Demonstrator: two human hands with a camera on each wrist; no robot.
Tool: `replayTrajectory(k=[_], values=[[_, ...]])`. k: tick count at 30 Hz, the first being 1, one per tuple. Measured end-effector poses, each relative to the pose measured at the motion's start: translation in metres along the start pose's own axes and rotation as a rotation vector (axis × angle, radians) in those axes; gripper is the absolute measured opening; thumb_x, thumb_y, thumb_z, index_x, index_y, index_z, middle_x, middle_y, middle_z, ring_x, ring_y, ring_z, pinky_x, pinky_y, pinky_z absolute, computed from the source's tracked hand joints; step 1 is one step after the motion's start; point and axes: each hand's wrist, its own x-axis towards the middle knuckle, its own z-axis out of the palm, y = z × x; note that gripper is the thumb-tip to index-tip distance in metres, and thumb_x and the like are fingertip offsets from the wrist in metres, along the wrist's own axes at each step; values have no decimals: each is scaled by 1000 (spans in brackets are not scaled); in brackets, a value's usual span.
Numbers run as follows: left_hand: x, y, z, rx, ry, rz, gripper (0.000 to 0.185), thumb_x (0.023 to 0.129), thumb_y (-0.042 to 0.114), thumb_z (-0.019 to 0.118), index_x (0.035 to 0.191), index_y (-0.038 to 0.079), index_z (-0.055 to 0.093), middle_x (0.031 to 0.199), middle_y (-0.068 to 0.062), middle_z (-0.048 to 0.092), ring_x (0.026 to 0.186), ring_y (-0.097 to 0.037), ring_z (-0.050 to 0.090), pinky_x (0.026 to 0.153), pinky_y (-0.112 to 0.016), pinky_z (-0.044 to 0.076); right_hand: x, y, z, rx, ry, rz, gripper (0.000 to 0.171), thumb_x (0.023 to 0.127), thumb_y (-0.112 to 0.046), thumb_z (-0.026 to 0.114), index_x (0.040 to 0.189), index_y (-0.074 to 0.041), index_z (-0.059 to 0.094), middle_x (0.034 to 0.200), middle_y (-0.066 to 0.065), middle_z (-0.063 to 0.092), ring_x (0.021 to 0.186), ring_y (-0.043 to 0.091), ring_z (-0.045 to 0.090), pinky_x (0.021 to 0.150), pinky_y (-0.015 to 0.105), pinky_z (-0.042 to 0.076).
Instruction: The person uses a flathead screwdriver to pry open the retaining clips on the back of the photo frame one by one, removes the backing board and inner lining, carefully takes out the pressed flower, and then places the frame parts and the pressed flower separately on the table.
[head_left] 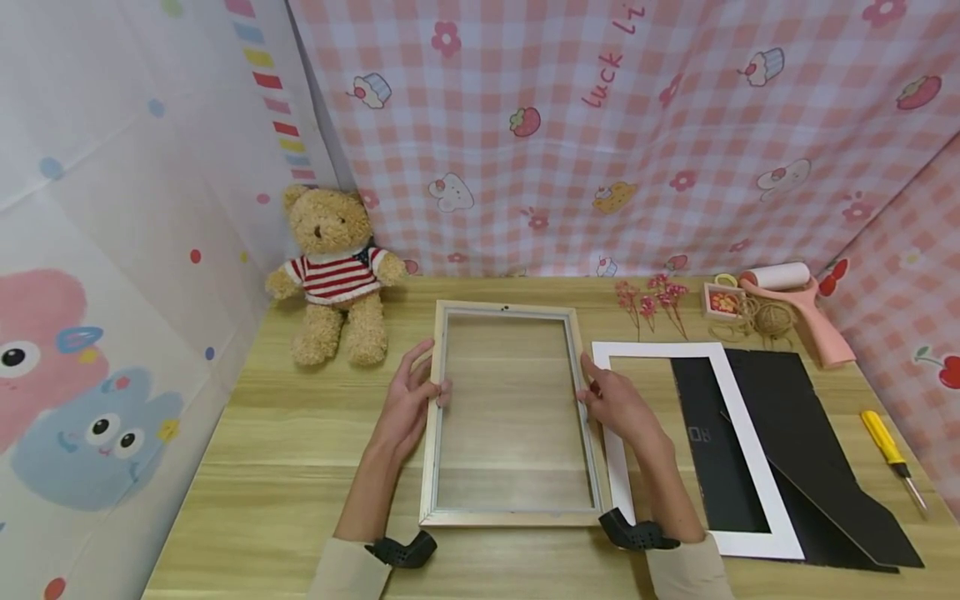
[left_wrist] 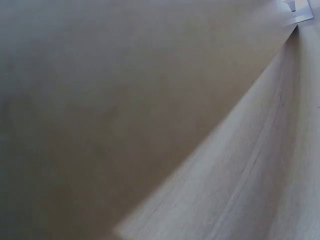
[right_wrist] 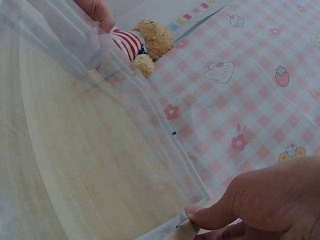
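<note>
A light wooden picture frame point(head_left: 429, 467) with a clear pane point(head_left: 513, 417) lies upright-oblong on the wooden table point(head_left: 285, 467) in front of me. My left hand point(head_left: 411, 398) holds its left rail, thumb on top and fingers along the outer edge. My right hand point(head_left: 611, 404) holds the right rail the same way. In the right wrist view the right hand point(right_wrist: 260, 200) pinches the frame's edge point(right_wrist: 165, 232) with the thumb, and the left hand's fingers point(right_wrist: 97, 11) show at the far side. The left wrist view is only a beige blur.
A teddy bear point(head_left: 333, 271) sits at the back left. Right of the frame lie a white mat point(head_left: 660, 350) and a black backing board point(head_left: 810, 442). A yellow screwdriver point(head_left: 888, 450), pink lint roller point(head_left: 802, 304), twine point(head_left: 772, 317) and dried flowers point(head_left: 652, 300) lie beyond. Cloth walls enclose three sides.
</note>
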Motion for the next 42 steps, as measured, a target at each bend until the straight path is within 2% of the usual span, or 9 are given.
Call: replayTrajectory(k=[9,15,20,22,26,29,31,35,42], values=[[1,-1,-3,117,-18,6,71,103,-15,54,169,4,34,169,-23,32,106,-16,71,79,-20,58,0,1,0,-2,2,-10,66,109,-5,64,163,15,33,103,27,68,86,29,59,77,43,53],[0,-3,-2,200,-48,5,56,111,-4,52,165,0,42,180,-14,28,114,-13,74,87,-23,61,0,2,1,0,1,-5,66,109,-5,64,164,15,33,105,29,69,87,29,60,76,43,54],[2,-6,3,199,44,-48,52,110,-1,40,160,1,53,166,-25,50,103,-14,75,87,-27,63,-1,4,2,2,6,0,66,109,-4,64,164,14,33,104,30,72,84,28,63,73,41,55],[2,-6,6,236,86,-47,52,109,4,42,158,3,58,163,-27,52,111,-17,71,94,-28,60,-1,4,2,-1,9,-3,66,109,-4,64,163,15,32,103,29,72,84,28,63,73,41,56],[1,-10,10,412,115,53,46,112,18,50,155,4,61,178,-20,34,156,-32,44,123,-41,43,0,4,3,-32,7,-38,65,109,-4,64,163,16,32,92,23,68,77,25,58,70,40,52],[5,-21,1,511,112,150,46,114,27,56,154,5,62,183,-19,21,169,-42,18,137,-51,24,2,2,4,-65,10,-78,65,108,-3,64,161,18,33,83,14,59,72,21,51,67,37,47],[10,-30,-6,526,110,174,46,113,28,56,154,7,62,184,-15,18,170,-40,17,138,-54,19,2,1,5,-86,17,-103,65,107,-1,65,160,21,34,80,12,56,70,21,48,65,36,46],[18,-44,-19,568,114,192,45,112,26,57,155,12,62,185,-6,17,170,-32,18,138,-48,20,3,2,6,-118,37,-139,63,105,1,66,156,25,37,82,13,59,72,22,51,67,38,48],[5,-35,-3,581,107,256,47,113,22,56,156,2,59,185,-12,18,170,-38,17,137,-50,23,2,4,5,-111,36,-159,63,105,3,65,156,26,36,81,12,57,72,21,49,67,37,47]])
